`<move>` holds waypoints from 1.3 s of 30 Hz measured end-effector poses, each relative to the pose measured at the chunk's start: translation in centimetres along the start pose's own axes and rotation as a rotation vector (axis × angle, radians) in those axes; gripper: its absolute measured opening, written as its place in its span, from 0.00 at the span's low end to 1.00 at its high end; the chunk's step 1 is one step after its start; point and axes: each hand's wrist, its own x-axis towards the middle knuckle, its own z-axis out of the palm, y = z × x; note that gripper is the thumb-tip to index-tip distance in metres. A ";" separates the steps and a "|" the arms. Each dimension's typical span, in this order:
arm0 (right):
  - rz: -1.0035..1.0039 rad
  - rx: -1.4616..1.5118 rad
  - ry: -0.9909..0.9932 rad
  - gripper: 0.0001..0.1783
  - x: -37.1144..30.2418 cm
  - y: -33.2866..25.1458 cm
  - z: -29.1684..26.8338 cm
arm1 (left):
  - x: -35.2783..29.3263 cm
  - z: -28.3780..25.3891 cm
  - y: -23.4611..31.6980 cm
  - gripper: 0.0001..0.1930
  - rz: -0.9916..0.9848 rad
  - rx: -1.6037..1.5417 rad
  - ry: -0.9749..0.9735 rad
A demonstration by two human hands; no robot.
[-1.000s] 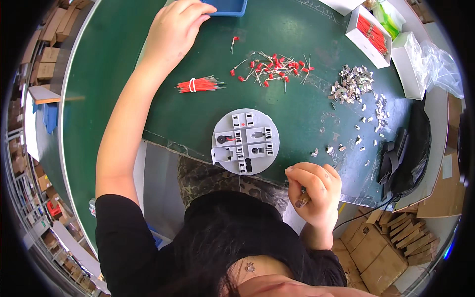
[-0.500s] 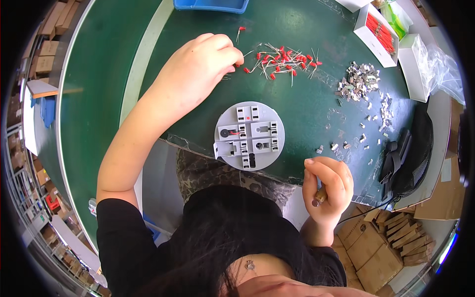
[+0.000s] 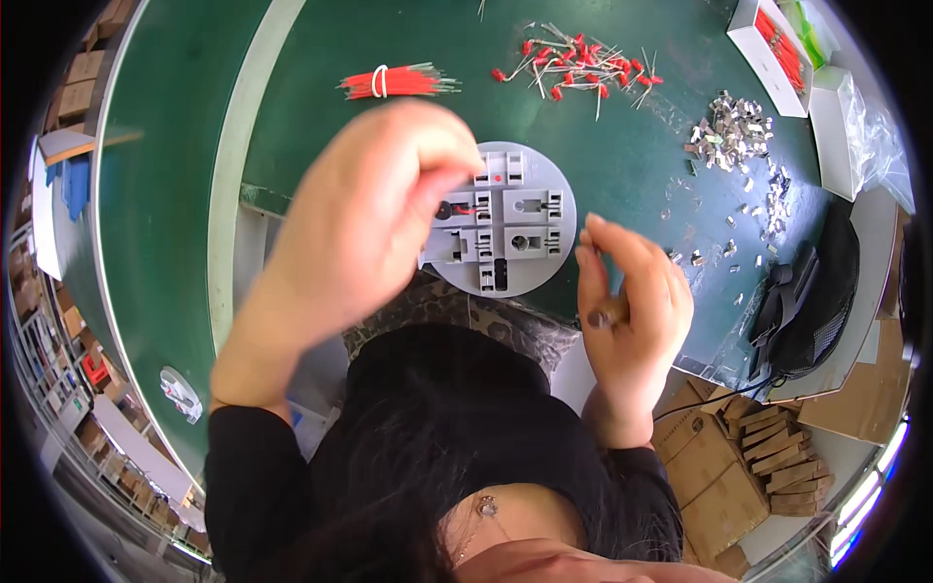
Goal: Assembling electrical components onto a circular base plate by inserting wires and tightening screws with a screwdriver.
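Hovering over the round grey fixture plate [image 3: 505, 228] on the green tabletop [image 3: 622, 165], the left hand [image 3: 364, 219] pinches a small red-tipped component [image 3: 457, 208] between narrowed fingers. The right hand [image 3: 632, 301], just beside the plate's right edge, curls its fingers around a small dark object [image 3: 601, 317]. Loose red capacitors [image 3: 573, 63], a banded red bundle [image 3: 394, 82] and metal clips [image 3: 729, 131] lie beyond.

Left hand [image 3: 364, 219] pinches a red component [image 3: 465, 208] over the round grey fixture [image 3: 520, 228].
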 end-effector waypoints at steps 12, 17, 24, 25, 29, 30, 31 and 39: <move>-0.009 0.053 -0.130 0.17 -2.1 -1.2 0.8 | -2.7 3.0 0.4 0.08 -0.105 0.219 0.027; -0.016 0.088 -0.143 0.19 -2.3 -1.1 0.9 | -2.8 2.8 0.0 0.08 -0.105 0.112 0.055; -0.032 0.124 -0.171 0.23 -2.1 -0.9 0.8 | -1.8 3.1 0.4 0.07 -0.062 0.293 0.037; -0.032 0.126 -0.170 0.23 -2.1 -0.9 0.8 | -1.7 3.1 0.5 0.07 -0.061 0.321 0.029; -0.032 0.141 -0.155 0.24 -2.1 -0.8 0.9 | -1.8 3.1 0.3 0.07 -0.064 0.244 0.023; -0.034 0.149 -0.152 0.24 -2.1 -0.7 0.9 | -1.9 3.1 0.2 0.07 -0.068 0.244 0.022; -0.032 0.151 -0.154 0.24 -2.1 -0.6 1.0 | -2.0 3.2 0.1 0.06 -0.077 0.193 0.023; -0.039 0.172 -0.185 0.27 -2.0 -0.5 0.7 | -2.0 3.7 0.3 0.05 -0.085 0.171 0.030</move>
